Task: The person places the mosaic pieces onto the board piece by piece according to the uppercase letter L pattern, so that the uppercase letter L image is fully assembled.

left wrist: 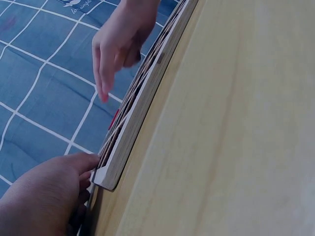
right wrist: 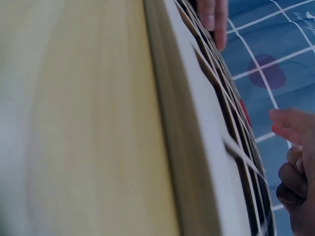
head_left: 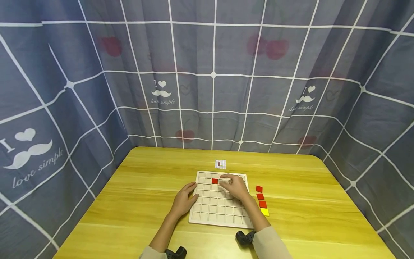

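A pale wooden board (head_left: 220, 217) with a grid of square cells lies on the table. One red square tile (head_left: 215, 181) sits in a cell near its far side; only a red sliver (left wrist: 113, 119) of it shows in the left wrist view. Over the board, just right of that tile, hovers my right hand (head_left: 234, 186), thumb and forefinger apart and no tile visible between them. My left hand (head_left: 183, 200) rests at the board's left edge, its fingers and thumb touching the rim. To the board's right lie a column of red tiles (head_left: 260, 196) and a yellow tile (head_left: 265, 212).
A small white card (head_left: 220, 164) printed with a grid and coloured squares lies beyond the board. Blue curtains (head_left: 194, 90) with white lines hang behind and beside the yellow wooden table (head_left: 136, 201). Black devices (head_left: 244, 238) are strapped near both wrists.
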Demonstrator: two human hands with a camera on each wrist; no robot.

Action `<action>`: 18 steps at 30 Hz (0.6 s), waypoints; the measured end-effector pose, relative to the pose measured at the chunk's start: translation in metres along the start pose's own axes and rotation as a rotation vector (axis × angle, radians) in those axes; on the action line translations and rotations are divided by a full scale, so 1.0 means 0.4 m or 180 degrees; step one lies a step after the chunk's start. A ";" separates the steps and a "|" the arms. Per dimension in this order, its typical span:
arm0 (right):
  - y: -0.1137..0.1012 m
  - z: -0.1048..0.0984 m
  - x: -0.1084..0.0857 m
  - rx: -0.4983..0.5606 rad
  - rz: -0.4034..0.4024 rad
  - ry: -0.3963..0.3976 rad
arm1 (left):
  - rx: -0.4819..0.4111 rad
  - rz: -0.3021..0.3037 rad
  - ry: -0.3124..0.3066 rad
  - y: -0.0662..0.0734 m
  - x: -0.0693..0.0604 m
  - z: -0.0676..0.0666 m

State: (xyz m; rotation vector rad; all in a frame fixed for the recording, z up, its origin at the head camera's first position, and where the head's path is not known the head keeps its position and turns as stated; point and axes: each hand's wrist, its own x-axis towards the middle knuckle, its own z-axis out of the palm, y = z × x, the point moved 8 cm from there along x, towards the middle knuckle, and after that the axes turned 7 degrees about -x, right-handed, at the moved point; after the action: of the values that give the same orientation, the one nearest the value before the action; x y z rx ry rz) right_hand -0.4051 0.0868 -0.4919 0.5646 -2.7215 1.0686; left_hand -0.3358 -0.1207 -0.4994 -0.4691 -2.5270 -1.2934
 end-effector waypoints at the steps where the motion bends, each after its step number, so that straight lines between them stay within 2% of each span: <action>1: 0.003 -0.012 -0.006 0.0010 -0.0003 0.0021 | -0.0003 0.0008 -0.0002 0.000 -0.001 0.000; 9: 0.042 -0.145 -0.066 0.0057 0.0049 0.0309 | -0.0023 0.0033 -0.0004 0.004 0.000 0.001; 13: 0.098 -0.203 -0.103 0.0208 0.0156 0.0371 | -0.0017 0.0004 0.0005 0.004 0.000 0.001; 18: 0.187 -0.248 -0.142 0.0246 0.0402 0.0417 | 0.0012 -0.0001 -0.0004 0.001 -0.001 0.002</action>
State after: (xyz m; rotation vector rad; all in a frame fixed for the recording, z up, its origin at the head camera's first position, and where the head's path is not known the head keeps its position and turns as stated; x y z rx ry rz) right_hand -0.3818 0.2213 -0.4820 0.3242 -2.6408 1.2001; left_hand -0.3355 -0.1200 -0.4997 -0.4691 -2.5301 -1.2887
